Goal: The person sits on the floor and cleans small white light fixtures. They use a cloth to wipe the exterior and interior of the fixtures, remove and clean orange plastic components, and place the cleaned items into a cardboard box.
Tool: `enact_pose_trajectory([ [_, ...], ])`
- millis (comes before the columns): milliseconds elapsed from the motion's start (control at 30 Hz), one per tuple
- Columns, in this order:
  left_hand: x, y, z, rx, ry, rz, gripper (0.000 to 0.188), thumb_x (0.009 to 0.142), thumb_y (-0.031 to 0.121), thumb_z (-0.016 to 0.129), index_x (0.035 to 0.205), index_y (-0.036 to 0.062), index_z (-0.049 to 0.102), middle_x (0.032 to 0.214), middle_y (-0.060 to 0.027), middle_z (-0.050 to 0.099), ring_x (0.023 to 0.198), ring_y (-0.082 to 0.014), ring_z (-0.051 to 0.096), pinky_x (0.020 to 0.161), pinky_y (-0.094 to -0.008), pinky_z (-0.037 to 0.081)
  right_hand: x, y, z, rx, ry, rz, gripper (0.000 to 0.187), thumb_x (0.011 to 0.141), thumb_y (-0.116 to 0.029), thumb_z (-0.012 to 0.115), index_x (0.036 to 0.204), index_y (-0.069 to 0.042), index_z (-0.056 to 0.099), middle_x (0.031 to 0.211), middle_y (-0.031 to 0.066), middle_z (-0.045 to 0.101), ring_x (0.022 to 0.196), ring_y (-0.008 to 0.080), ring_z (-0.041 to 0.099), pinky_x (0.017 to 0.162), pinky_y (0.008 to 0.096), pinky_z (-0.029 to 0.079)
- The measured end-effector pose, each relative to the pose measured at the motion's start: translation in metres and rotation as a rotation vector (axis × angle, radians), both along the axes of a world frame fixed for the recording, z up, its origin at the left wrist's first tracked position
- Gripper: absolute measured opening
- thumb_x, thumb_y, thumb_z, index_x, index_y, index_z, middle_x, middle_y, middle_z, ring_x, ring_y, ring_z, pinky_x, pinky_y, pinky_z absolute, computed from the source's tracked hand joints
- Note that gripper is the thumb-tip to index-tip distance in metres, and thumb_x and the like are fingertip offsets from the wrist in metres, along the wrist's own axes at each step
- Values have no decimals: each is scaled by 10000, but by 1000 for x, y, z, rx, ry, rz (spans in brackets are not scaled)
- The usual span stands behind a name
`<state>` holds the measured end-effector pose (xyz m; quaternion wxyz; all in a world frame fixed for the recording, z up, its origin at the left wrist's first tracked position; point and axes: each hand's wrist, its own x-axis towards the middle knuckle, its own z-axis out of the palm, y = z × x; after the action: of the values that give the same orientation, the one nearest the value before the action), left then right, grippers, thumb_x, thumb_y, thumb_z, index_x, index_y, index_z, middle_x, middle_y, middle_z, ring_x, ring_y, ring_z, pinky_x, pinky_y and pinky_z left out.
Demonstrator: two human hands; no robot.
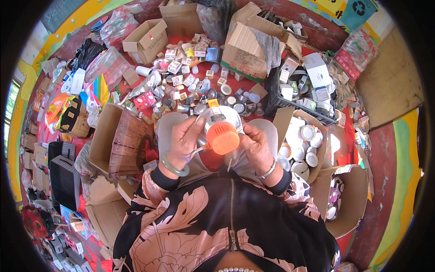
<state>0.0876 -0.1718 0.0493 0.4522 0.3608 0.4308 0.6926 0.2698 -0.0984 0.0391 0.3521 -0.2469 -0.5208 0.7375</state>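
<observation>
In front of my lap I hold a round light fitting (223,136) with a white body and a slotted orange cap turned up toward me. My left hand (183,136) grips its left side, the thumb and fingers closed near a thin wire. On the opposite side my right hand (257,146) is closed at the rim, and a short pale cord hangs beside its fingertips. A metal clip with a yellow tab (213,104) shows at the fitting's far edge. Beyond it lie loose round lamp parts (239,107) and small boxes (174,67).
An open carton of white round fittings (311,177) stands by my right knee, with a black crate (274,97) behind it. At my left are a tall basket (131,143) and a torn carton (103,209). Larger cartons (244,50) stand at the back.
</observation>
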Motion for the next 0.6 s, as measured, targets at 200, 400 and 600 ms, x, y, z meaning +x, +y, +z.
enact_pose_trajectory([
  [200,-9,-12,19,26,563,-223,248,931,143,502,772,-37,564,624,20,490,574,-40,389,499,-224,335,2,12,59,241,-400,28,111,761,-89,593,792,11,631,557,-46,461,524,16,402,439,222,331],
  [400,-6,-15,11,-99,248,-321,241,928,137,494,786,-38,578,655,20,510,625,-33,414,555,-211,351,0,23,66,438,-493,210,123,719,-80,589,659,19,549,515,-25,409,538,20,373,449,236,334],
  [600,0,-14,0,-5,-211,-141,207,905,133,525,881,-52,615,728,-4,554,674,-43,469,599,-208,377,6,26,36,251,-388,258,106,727,-30,566,774,19,648,597,-56,510,555,5,423,461,202,336],
])
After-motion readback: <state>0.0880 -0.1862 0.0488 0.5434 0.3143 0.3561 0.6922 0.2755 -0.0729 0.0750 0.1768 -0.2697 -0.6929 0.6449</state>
